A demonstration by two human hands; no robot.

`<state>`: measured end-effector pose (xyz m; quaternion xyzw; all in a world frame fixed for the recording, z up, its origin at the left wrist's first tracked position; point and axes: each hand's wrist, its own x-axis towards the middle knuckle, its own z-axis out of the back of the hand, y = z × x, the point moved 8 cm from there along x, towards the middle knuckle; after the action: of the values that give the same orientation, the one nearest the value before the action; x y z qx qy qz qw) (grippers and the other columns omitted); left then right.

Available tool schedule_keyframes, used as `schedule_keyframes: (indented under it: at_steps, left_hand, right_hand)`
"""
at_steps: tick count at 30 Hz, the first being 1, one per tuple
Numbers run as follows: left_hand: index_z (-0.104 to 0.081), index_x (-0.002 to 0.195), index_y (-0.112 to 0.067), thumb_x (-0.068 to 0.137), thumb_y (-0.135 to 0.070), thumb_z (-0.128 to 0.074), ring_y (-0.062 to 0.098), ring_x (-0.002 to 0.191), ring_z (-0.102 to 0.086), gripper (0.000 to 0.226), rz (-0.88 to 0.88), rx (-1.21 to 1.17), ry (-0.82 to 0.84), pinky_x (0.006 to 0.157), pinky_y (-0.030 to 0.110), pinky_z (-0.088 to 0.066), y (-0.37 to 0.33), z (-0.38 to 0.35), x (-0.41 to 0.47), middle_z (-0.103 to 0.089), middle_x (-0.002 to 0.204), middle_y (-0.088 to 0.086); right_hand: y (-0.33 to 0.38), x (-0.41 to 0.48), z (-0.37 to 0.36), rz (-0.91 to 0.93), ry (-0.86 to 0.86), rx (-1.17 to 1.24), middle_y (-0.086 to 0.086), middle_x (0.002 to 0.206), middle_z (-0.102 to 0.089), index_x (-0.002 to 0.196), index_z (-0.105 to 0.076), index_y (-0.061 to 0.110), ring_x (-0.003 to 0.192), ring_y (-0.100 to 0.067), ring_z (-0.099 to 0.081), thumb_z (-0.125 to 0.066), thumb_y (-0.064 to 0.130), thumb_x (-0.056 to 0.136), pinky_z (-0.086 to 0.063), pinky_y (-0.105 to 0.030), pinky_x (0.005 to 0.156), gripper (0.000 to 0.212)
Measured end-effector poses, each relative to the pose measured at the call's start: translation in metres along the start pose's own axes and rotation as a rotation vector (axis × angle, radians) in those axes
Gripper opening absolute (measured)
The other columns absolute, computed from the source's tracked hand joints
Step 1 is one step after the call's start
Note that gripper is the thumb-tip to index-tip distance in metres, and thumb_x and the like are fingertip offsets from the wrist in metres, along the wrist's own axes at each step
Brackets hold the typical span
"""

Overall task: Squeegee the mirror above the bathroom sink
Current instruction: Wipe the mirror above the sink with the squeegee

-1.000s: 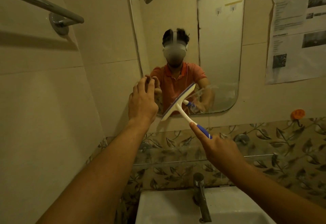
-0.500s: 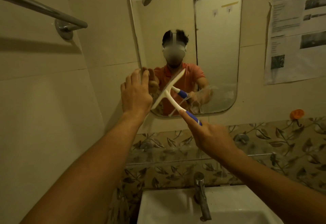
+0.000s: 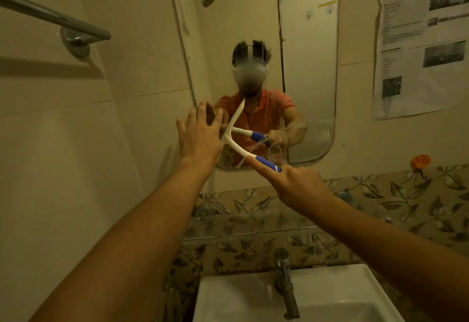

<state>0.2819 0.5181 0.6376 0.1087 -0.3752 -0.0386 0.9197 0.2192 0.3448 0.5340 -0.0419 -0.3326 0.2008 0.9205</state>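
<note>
My left hand (image 3: 199, 139) is spread over the lower left edge of the mirror (image 3: 309, 67), right beside the blade of the squeegee (image 3: 234, 128), and blocks that side. Above and right of the blade the glass lies open to my right hand (image 3: 297, 187). Under the mirror a glass shelf (image 3: 253, 222) juts out, with the tap (image 3: 285, 281) below my forearms. The towel bar (image 3: 63, 21) sticks out high on the left wall.

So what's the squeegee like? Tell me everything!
The squeegee is T-shaped, white and plastic-looking, with a blue grip. Its blade stands steeply tilted, top leaning right, against the lower left of the mirror. The right hand holds the grip, one finger along the handle. The left hand, fingers spread, covers the blade's lower end.
</note>
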Motion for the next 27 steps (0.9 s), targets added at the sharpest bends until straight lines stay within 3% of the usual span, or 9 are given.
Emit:
schedule_keyframes:
  at_steps: [7,12,20,25,27]
  left_hand:
    - [-0.018,0.159,-0.036,0.096,-0.029,-0.049,0.036,0.149,-0.017,0.07,-0.005,0.075,-0.008,0.117,0.055,-0.023,0.0,0.004,0.003,-0.012,0.164,0.015]
    - [-0.015,0.159,-0.035,0.096,-0.027,-0.049,0.036,0.15,-0.013,0.073,-0.002,0.076,0.015,0.118,0.054,-0.022,-0.001,0.003,0.004,-0.01,0.165,0.015]
    - [-0.013,0.16,-0.034,0.096,-0.025,-0.048,0.035,0.151,-0.012,0.074,-0.019,0.078,0.037,0.118,0.053,-0.023,-0.001,0.002,0.004,-0.009,0.166,0.016]
    - [-0.014,0.16,-0.032,0.096,-0.022,-0.048,0.034,0.153,-0.01,0.074,-0.044,0.035,0.047,0.123,0.05,-0.017,-0.002,-0.001,0.006,-0.008,0.167,0.017]
    - [-0.015,0.16,-0.031,0.095,-0.019,-0.048,0.034,0.153,-0.009,0.074,-0.047,0.011,0.053,0.124,0.049,-0.013,-0.002,-0.002,0.007,-0.008,0.167,0.018]
  right_hand:
    - [-0.018,-0.015,-0.014,0.015,0.136,-0.057,-0.005,0.08,-0.05,0.134,0.047,0.047,0.057,-0.016,-0.049,-0.047,0.019,0.102,-0.052,-0.031,0.056,0.104]
    - [-0.032,-0.035,-0.022,-0.02,0.224,-0.086,-0.003,0.085,-0.046,0.129,0.051,0.045,0.053,-0.009,-0.034,-0.045,0.024,0.105,-0.045,-0.026,0.058,0.101]
    - [-0.051,-0.057,-0.027,-0.055,0.277,-0.158,-0.003,0.086,-0.046,0.122,0.059,0.045,0.059,-0.011,-0.046,-0.046,0.026,0.105,-0.043,-0.025,0.058,0.108]
    - [-0.055,-0.075,-0.019,-0.111,0.297,-0.138,0.0,0.088,-0.045,0.116,0.063,0.045,0.053,-0.004,-0.035,-0.044,0.03,0.106,-0.03,-0.017,0.05,0.109]
    - [-0.055,-0.078,-0.01,-0.117,0.258,-0.123,0.001,0.081,-0.046,0.13,0.054,0.045,0.052,-0.006,-0.041,-0.054,0.03,0.102,-0.032,-0.017,0.049,0.113]
